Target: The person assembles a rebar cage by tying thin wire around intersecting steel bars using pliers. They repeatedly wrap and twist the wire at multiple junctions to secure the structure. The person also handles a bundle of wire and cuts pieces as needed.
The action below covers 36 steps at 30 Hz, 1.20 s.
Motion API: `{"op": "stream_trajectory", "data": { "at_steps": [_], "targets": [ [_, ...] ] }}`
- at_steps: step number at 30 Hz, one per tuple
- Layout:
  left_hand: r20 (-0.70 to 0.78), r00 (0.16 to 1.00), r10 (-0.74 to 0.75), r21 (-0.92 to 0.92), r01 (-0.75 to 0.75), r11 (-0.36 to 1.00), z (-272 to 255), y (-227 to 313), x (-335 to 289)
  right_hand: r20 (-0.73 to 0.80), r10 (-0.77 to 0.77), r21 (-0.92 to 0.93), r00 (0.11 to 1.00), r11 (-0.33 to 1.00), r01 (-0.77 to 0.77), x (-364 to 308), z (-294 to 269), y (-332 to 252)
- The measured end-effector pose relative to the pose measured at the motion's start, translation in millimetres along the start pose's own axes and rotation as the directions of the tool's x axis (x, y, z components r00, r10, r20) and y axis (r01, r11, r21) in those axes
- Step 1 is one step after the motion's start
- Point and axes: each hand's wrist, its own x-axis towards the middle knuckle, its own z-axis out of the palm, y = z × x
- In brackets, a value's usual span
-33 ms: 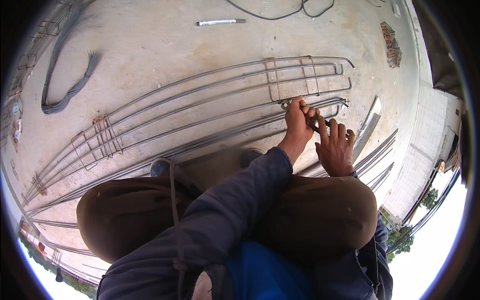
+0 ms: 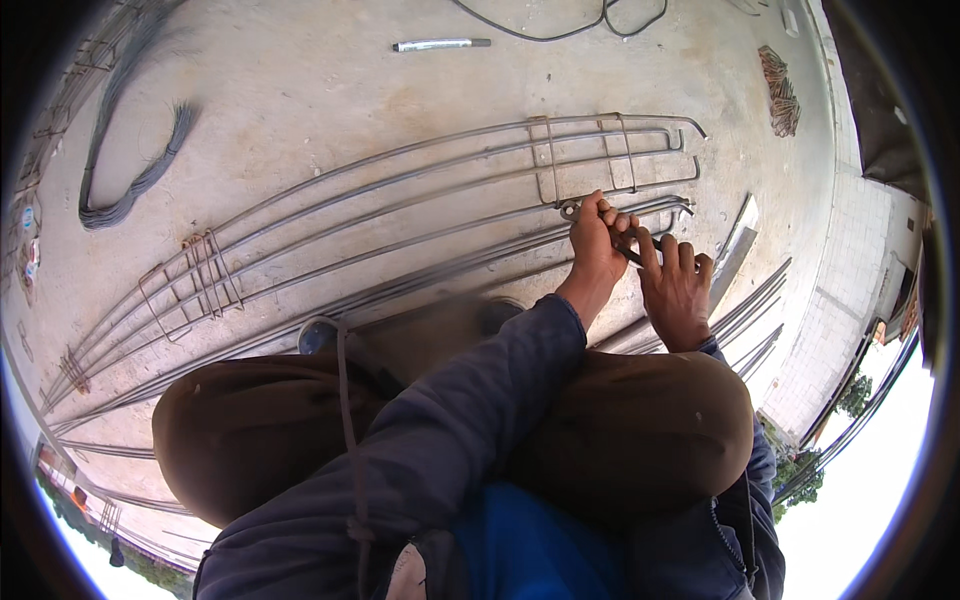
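Head view: long grey steel reinforcing bars (image 2: pixel 400 190) laid on bare concrete floor (image 2: pixel 330 90); left hand (image 2: pixel 597 240) clenched on a dark metal tool (image 2: pixel 628 250), right hand (image 2: pixel 676 290) resting half-open beside.

Only some small colourful wrappers (image 2: pixel 27 245) show, lying at the far left edge of the concrete floor (image 2: pixel 330 90); too blurred for detail.
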Motion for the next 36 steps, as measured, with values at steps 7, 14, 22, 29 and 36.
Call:
{"op": "stream_trajectory", "data": {
  "at_steps": [7, 14, 22, 29, 36],
  "targets": [
    [0.012, 1.0, 0.026, -0.052, -0.026, 0.998, 34, 17, -3, -0.082, -0.423, -0.062, 0.902, 0.906, 0.419, 115, -42, 66],
    [0.039, 0.999, -0.036, -0.011, 0.036, 0.999, 40, 24, 0, 0.038, -0.668, -0.041, 0.743, 0.742, 0.669, 211, -58, 76],
    [0.122, 0.983, -0.14, 0.202, 0.113, 0.973, 11, 21, 1, 0.421, -0.347, 0.42, 0.838, 0.893, 0.158, 149, -46, 80],
    [0.184, 0.943, -0.277, 0.272, 0.222, 0.937, -29, 31, -17, 0.805, -0.464, 0.366, 0.369, -0.101, -0.925, 20, 17, 21],
    [0.199, 0.888, -0.414, 0.47, 0.284, 0.836, -51, 51, -8, 0.683, -0.48, 0.35, 0.55, -0.445, -0.824, -27, 68, -39]
  ]
}}
